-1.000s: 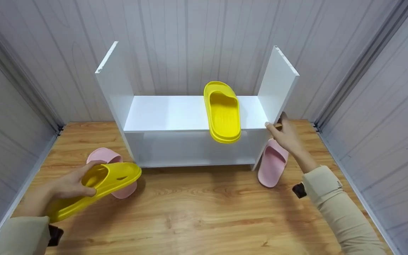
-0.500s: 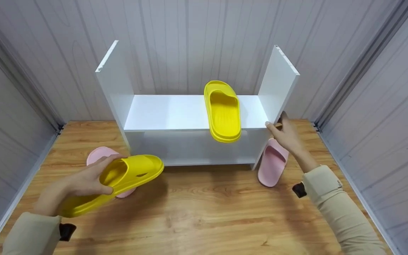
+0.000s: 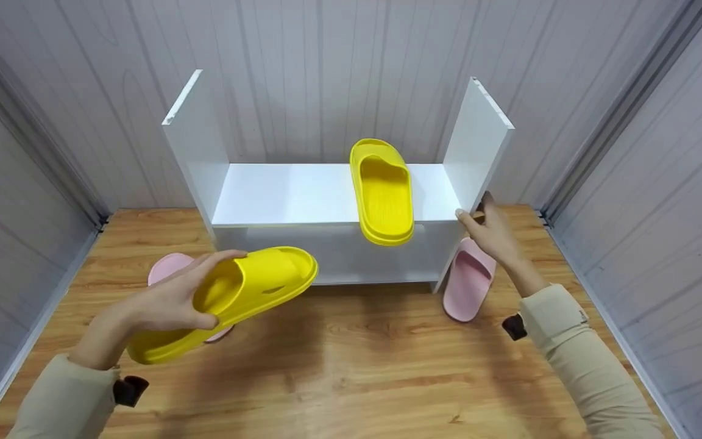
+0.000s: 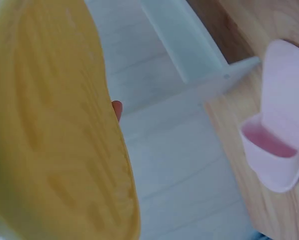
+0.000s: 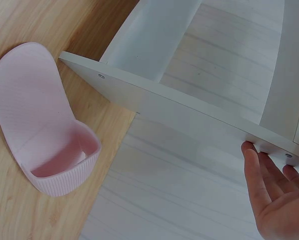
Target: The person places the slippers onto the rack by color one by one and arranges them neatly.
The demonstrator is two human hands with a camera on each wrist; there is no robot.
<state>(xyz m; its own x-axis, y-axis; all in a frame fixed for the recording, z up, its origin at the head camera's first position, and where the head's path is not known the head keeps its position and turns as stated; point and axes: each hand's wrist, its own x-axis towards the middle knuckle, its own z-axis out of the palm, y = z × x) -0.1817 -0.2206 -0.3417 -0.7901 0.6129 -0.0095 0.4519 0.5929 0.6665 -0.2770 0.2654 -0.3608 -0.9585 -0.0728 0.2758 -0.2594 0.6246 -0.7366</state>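
Note:
In the head view my left hand (image 3: pixel 171 302) holds a yellow slipper (image 3: pixel 275 274) above the floor, fingers over its strap and thumb along its near side. The sole of this slipper (image 4: pixel 74 135) fills the left of the left wrist view, one fingertip showing past its edge. A matching yellow slipper (image 3: pixel 386 198) lies on the upper board of a white shoe rack (image 3: pixel 290 195), its heel over the front edge. My right hand (image 3: pixel 497 235) grips the rack's right side panel (image 5: pixel 189 110), fingers on its outer face and thumb at the front.
A pink slipper (image 3: pixel 468 283) lies on the wooden floor (image 3: pixel 351 366) beside the rack's right panel. Another pink slipper (image 3: pixel 168 267), partly hidden by my left hand, lies to the left. Panelled walls (image 3: pixel 351 73) stand behind and at both sides.
My left hand has carried the yellow slipper right and slightly up, towards the front of the rack, covering more of the left pink slipper. The right hand stays in place.

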